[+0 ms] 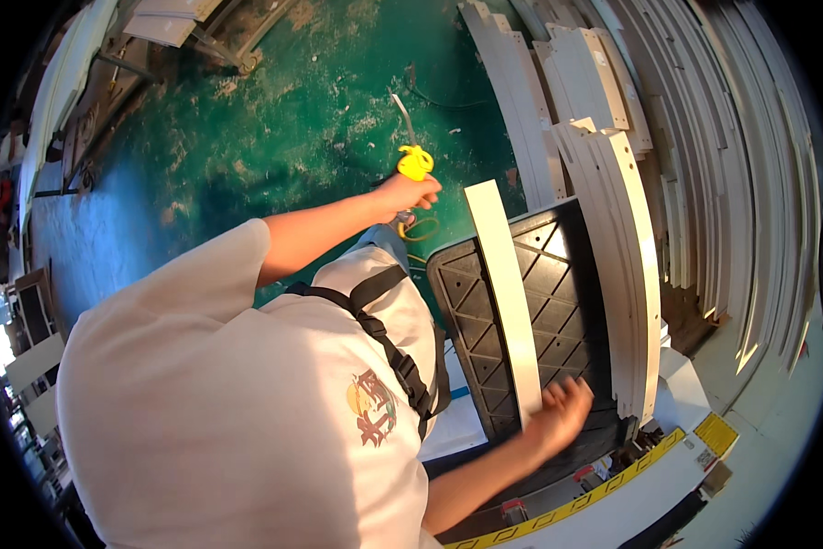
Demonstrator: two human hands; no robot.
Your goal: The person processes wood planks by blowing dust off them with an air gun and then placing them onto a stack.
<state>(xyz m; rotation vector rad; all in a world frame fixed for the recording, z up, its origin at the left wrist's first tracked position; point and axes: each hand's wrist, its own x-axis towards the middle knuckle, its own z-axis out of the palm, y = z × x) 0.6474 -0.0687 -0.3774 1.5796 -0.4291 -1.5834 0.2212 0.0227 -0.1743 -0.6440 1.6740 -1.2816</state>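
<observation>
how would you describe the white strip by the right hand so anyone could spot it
Find the black ribbed pallet beside the green floor. The white strip lies lengthwise across it, its near end by the right hand. Unlike the stacked strips, it lies alone.

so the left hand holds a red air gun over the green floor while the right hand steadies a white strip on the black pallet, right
Not quite: the air gun in the left hand is yellow, not red, as the head view shows. The rest holds: it is over the green floor, and the right hand steadies the white strip on the black pallet.
</observation>
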